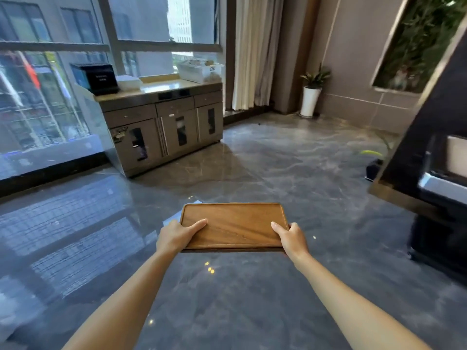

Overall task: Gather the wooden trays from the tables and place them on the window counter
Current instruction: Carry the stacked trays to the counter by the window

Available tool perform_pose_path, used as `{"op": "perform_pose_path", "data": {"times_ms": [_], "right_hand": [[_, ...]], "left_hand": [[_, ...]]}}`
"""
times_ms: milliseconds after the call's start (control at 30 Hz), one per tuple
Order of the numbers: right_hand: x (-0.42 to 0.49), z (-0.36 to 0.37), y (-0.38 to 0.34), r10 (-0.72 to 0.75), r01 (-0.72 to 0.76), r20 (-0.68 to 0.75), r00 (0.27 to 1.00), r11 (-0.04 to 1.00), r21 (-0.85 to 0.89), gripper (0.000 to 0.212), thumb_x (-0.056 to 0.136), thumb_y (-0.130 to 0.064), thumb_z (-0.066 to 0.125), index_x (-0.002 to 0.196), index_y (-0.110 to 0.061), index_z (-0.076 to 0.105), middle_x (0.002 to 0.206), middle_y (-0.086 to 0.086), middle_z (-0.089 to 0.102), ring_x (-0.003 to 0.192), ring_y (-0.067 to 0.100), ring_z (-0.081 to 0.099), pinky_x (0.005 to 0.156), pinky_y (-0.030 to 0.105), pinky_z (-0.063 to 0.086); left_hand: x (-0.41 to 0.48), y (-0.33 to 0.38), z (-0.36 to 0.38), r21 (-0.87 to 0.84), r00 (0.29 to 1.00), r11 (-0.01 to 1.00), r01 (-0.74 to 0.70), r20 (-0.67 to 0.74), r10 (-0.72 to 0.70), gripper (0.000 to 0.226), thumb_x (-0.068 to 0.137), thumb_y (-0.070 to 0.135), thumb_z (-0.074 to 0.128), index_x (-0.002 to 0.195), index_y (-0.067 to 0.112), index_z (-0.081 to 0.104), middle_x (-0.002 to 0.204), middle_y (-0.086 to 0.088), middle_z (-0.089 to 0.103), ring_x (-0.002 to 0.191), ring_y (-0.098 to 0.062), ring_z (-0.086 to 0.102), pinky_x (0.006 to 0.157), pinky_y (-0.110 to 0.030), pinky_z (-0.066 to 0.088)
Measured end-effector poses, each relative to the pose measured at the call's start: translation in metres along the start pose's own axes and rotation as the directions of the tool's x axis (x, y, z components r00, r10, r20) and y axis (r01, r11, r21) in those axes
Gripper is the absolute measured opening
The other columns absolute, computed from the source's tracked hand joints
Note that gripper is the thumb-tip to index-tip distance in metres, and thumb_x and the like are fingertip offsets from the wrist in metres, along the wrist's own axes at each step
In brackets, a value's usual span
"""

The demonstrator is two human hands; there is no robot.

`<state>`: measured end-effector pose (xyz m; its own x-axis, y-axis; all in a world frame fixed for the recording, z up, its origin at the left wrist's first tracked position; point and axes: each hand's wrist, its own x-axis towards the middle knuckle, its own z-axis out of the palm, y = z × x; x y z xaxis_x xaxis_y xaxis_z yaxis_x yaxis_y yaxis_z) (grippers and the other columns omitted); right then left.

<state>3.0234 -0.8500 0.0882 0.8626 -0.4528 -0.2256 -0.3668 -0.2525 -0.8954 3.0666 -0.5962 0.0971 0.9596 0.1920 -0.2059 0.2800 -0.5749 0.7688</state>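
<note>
Two bare forearms reach forward from the bottom of the view, and between them one wooden tray (233, 226) is carried flat above the glossy grey floor (252, 299). The left hand (177, 234) grips the tray's near left corner, its thumb laid across the top surface and its other fingers curled underneath out of sight. The right hand (290, 237) grips the near right corner the same way, thumb on top and the rest wrapped under the edge. The tray is rectangular with rounded corners and a low raised rim, and nothing lies in it. Whether a second tray sits beneath it cannot be told.

To the right, a dark piece of furniture (429, 152) cuts in at a tilt, blurred.

Further off, against the large window (156, 34), stands the window counter (164, 88), a grey-brown cabinet with three doors, each with a dark glazed slot; what is behind the glass is too unclear to name. On its pale top stand three things: one black box (99, 78) at the left end, one white heap (129, 80) just beside it, and one white basket (199, 69) at the right end holding pale items that cannot be made out. No tray shows on the counter.

Beyond it hangs one cream curtain (255, 51), and in the far corner one green plant (314, 77) stands in one tall white pot (309, 101).
</note>
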Motion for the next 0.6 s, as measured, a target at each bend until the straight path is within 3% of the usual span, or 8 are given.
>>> {"op": "perform_pose_path", "data": {"times_ms": [233,433,500,600], "right_hand": [[0.184,-0.008,-0.068,-0.056,0.057,0.113,0.992,0.998,-0.012,0.056,0.087,-0.039,0.057,0.124,0.002,0.045,0.121,0.015,0.057,0.097,0.025,0.052,0.079,0.032,0.038],[0.323,0.03,-0.1,-0.037,0.041,0.169,0.985,0.999,-0.019,0.054,0.086,-0.041,0.057,0.12,0.0,0.047,0.119,0.016,0.057,0.107,0.031,0.056,0.087,0.04,0.046],[0.372,0.05,-0.112,-0.029,0.033,0.181,0.983,0.999,-0.023,0.053,0.086,-0.041,0.057,0.12,-0.001,0.046,0.115,0.013,0.055,0.104,0.029,0.055,0.091,0.044,0.047],[0.454,0.084,-0.138,-0.027,0.034,0.199,0.98,0.999,-0.031,0.052,0.086,-0.039,0.057,0.119,0.0,0.047,0.11,0.011,0.053,0.098,0.026,0.053,0.086,0.041,0.046]], "left_hand": [[0.136,0.099,0.039,-0.018,0.996,0.999,0.044,-0.071,-0.045,0.066,0.064,0.069,0.064,0.084,0.007,0.056,0.087,-0.007,0.06,0.095,-0.03,0.062,0.072,-0.035,0.043],[0.261,0.138,0.07,-0.003,0.991,0.995,0.099,-0.091,-0.099,0.06,0.062,0.071,0.064,0.061,0.015,0.045,0.069,-0.002,0.054,0.085,-0.03,0.062,0.067,-0.034,0.041],[0.31,0.149,0.081,-0.007,0.988,0.993,0.119,-0.101,-0.119,0.058,0.066,0.068,0.064,0.064,0.014,0.045,0.069,0.0,0.052,0.079,-0.025,0.056,0.066,-0.032,0.04],[0.394,0.167,0.09,-0.019,0.983,0.99,0.142,-0.115,-0.144,0.064,0.064,0.069,0.064,0.078,0.008,0.054,0.077,-0.004,0.058,0.081,-0.026,0.058,0.066,-0.033,0.04]]}}
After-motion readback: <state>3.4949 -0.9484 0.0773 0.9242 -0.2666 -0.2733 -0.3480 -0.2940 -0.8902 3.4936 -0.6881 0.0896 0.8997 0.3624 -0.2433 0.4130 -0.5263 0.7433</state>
